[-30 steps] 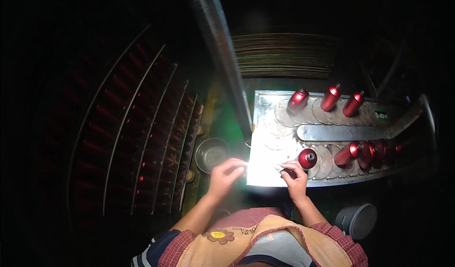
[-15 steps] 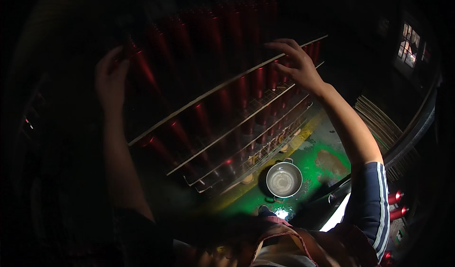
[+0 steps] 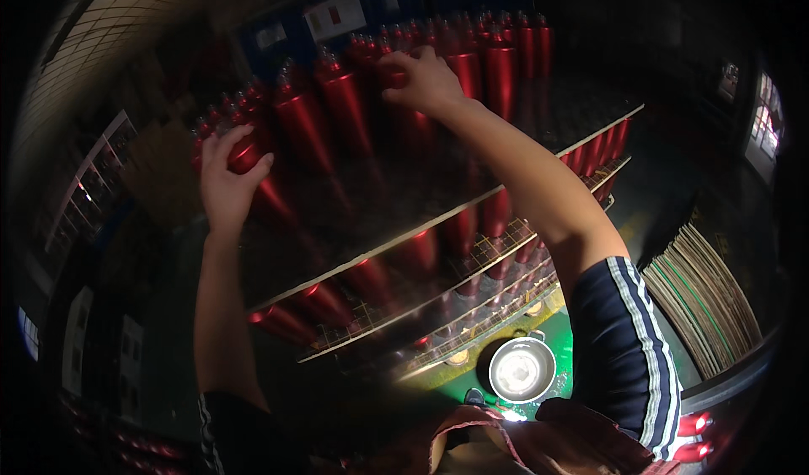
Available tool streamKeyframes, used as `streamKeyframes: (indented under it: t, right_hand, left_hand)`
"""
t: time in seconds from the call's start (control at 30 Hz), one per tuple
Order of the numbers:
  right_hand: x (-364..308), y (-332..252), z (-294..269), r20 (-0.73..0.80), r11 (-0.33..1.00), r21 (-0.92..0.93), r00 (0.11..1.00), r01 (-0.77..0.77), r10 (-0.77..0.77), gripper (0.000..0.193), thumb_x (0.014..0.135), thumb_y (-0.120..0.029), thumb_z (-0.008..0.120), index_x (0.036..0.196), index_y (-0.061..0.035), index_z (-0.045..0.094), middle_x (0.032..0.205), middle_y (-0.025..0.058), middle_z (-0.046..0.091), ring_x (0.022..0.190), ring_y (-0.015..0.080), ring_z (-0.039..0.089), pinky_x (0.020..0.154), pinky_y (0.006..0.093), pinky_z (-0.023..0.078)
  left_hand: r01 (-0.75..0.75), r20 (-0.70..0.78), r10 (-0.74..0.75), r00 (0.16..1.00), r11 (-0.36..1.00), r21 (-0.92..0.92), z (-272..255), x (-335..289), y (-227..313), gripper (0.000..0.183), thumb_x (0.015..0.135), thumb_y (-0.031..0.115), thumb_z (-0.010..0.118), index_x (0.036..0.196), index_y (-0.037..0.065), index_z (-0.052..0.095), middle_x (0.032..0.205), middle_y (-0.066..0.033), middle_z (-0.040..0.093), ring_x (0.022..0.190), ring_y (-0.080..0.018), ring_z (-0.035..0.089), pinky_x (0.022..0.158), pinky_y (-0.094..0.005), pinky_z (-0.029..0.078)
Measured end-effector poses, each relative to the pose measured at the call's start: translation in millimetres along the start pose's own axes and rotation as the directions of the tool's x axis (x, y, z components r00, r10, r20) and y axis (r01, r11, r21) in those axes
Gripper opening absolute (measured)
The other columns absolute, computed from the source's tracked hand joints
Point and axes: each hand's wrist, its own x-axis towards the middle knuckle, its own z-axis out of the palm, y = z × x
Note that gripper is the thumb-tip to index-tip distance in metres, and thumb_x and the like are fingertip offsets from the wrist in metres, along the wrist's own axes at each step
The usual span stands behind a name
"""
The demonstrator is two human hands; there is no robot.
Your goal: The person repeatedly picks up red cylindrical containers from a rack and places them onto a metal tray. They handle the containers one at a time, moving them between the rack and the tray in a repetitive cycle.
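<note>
My left hand (image 3: 229, 184) has its fingers and thumb curved round a red metallic bottle (image 3: 244, 156) at the left end of a rack's top shelf. Farther right, my right hand (image 3: 425, 85) reaches over the shelf, fingers and thumb bent round another red bottle (image 3: 393, 74). Its lower part is partly hidden by the hand and shadow. Between my hands stand tall red bottles, one of them (image 3: 308, 125) with a clear narrow tip on top. More red bottles (image 3: 499, 75) stand in rows to the right and behind.
Lower tiers of the rack (image 3: 484, 247) hold more red bottles on wire grids. A metal pot (image 3: 522, 370) sits on the green floor near my feet. A stack of flat sheets (image 3: 704, 302) leans at right. Red bottles (image 3: 695, 424) lie at lower right.
The view has tilted up and brightened, showing more of the top shelf. My right hand has moved left and inward from the shelf's edge to a bottle. My left hand stays by the left-end bottles.
</note>
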Motion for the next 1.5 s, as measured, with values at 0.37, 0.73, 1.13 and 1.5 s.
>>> streamKeyframes:
  t: [0.37,0.73,1.13,1.5]
  right_hand:
    - [-297,60,-113,-0.274,0.368,0.927,0.787,0.064,0.553,0.057,0.089,-0.023,0.068,0.141,-0.0103,0.05,0.13,0.0094,0.06,0.117,0.0248,0.06,0.102,0.0442,0.05]
    - [-545,246,10,0.634,-0.681,0.67,0.249,0.294,0.732,0.06,0.088,-0.059,0.064,0.131,-0.0168,0.057,0.131,0.0158,0.059,0.117,0.0387,0.058,0.094,0.0609,0.053]
    - [-564,239,-9,0.412,-0.674,0.586,0.551,0.449,0.726,0.047,0.096,-0.05,0.053,0.127,-0.0145,0.059,0.124,0.0135,0.065,0.11,0.0319,0.064,0.094,0.0535,0.054]
    - [-742,-15,-140,0.104,-0.057,0.884,-0.076,0.464,0.992,0.044,0.092,-0.042,0.064,0.119,-0.0078,0.058,0.12,0.0146,0.064,0.111,0.0317,0.063,0.095,0.0582,0.05]
  left_hand:
    - [0.615,0.615,-0.008,0.788,-0.006,-0.788,95,-148,111,0.077,0.083,0.045,0.061,0.146,0.006,0.036,0.133,-0.0213,0.055,0.113,-0.0375,0.061,0.093,-0.0491,0.053]
    - [0.26,0.712,0.675,-0.194,-0.664,0.701,441,-429,166,0.054,0.086,0.043,0.068,0.123,0.005,0.061,0.123,-0.0239,0.06,0.112,-0.0479,0.057,0.084,-0.0554,0.059]
    - [0.43,0.736,0.659,-0.154,-0.626,0.65,497,-460,184,0.051,0.087,0.041,0.064,0.124,0.007,0.061,0.122,-0.0217,0.059,0.112,-0.051,0.052,0.077,-0.057,0.06]
    - [0.431,0.479,0.862,-0.164,-0.374,0.821,357,-468,167,0.064,0.1,0.042,0.053,0.141,-0.006,0.043,0.144,-0.0329,0.041,0.13,-0.0515,0.043,0.106,-0.0599,0.043]
